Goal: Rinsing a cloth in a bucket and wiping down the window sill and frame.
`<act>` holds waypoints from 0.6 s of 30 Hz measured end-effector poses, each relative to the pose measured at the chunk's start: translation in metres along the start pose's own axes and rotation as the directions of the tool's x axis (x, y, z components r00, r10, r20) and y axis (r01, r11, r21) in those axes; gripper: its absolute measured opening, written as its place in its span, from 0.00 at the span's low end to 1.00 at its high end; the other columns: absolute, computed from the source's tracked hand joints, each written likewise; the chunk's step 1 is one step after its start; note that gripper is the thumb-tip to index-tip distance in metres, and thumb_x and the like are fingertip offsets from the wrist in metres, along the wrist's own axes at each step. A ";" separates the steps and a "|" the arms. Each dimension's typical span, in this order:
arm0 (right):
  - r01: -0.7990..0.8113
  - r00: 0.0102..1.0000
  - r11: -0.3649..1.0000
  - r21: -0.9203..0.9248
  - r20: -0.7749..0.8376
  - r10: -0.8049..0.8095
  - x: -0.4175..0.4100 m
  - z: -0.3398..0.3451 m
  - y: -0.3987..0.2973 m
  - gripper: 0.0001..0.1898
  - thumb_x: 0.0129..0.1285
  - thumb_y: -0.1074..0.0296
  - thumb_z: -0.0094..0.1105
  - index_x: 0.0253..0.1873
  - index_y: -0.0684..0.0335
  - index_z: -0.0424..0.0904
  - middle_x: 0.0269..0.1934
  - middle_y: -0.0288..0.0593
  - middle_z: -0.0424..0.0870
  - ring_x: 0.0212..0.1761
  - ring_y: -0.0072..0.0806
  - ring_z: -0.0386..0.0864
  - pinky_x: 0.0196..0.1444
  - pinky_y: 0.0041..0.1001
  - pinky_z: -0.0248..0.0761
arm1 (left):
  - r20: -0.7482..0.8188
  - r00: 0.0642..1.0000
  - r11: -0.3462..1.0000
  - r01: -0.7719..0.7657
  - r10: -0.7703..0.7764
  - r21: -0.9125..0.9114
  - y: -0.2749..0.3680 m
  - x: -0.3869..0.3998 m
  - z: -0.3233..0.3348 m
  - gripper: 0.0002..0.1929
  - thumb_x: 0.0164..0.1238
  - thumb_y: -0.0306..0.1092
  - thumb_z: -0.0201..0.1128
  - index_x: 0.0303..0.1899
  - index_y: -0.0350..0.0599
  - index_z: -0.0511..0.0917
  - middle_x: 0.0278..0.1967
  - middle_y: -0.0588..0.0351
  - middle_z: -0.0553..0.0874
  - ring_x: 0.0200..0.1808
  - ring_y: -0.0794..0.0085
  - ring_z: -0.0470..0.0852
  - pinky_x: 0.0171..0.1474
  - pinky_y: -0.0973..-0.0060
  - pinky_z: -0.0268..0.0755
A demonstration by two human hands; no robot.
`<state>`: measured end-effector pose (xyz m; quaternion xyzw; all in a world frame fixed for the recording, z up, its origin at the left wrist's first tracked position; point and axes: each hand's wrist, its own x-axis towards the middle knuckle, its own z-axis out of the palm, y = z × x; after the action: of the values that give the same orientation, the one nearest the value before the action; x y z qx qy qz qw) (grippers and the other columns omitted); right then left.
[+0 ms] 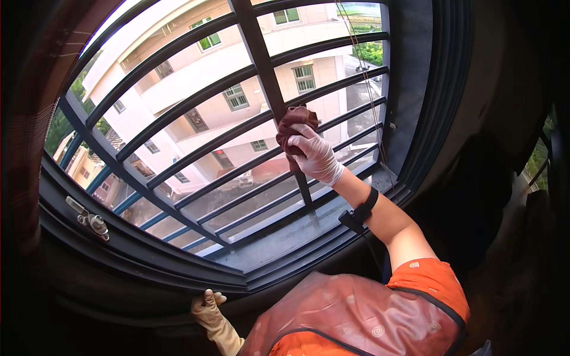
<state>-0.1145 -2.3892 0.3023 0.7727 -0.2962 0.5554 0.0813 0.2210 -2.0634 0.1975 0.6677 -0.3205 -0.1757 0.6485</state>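
My right hand (314, 153), in a thin white glove, is closed around a bunched maroon cloth (296, 122). It presses the cloth to the upright flat bar (262, 53) of a dark metal window grille. A strip of cloth hangs below my fingers. At the lower left, my left hand (208, 307) wears a cream rubber glove and is at the lower edge of the dark window frame (156, 262). Its fingers are bent, and the picture does not settle whether they grip the edge.
Horizontal grille bars (213, 160) cross the opening. Below them runs a grey outer sill (285, 238). A metal window latch (91, 220) sits on the frame at left. Thin cords (363, 66) hang at right. Outside stands a pale building (178, 102).
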 end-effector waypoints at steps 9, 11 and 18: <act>-0.344 0.933 0.882 -0.322 -0.227 0.280 -0.030 -0.114 0.196 0.17 0.61 0.79 0.64 0.53 0.60 0.73 0.57 0.50 0.78 0.60 0.47 0.77 0.63 0.36 0.70 | -0.018 1.000 1.000 0.020 -0.020 0.024 0.001 -0.004 0.001 0.20 0.67 0.47 0.70 0.35 0.35 0.80 0.24 0.52 0.85 0.21 0.71 0.84 0.26 0.77 0.78; -0.239 0.969 0.911 -0.337 -0.143 0.202 -0.035 -0.134 0.212 0.17 0.62 0.76 0.63 0.55 0.57 0.74 0.60 0.52 0.77 0.60 0.50 0.77 0.61 0.38 0.72 | -0.019 1.000 0.999 0.022 -0.021 0.039 0.001 -0.003 -0.001 0.20 0.67 0.47 0.70 0.35 0.35 0.80 0.24 0.52 0.85 0.21 0.71 0.84 0.26 0.77 0.79; -0.579 0.763 0.814 0.043 -0.321 0.560 -0.121 -0.036 0.185 0.16 0.62 0.76 0.64 0.54 0.61 0.75 0.54 0.53 0.78 0.56 0.48 0.78 0.60 0.38 0.70 | -0.051 0.998 0.996 -0.042 0.046 0.078 0.001 -0.005 0.006 0.22 0.69 0.51 0.68 0.31 0.37 0.78 0.22 0.53 0.85 0.18 0.71 0.82 0.25 0.76 0.76</act>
<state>-0.2700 -2.4787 0.1678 0.5432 -0.5158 0.6622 -0.0216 0.2138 -2.0647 0.1968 0.6893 -0.3243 -0.1315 0.6343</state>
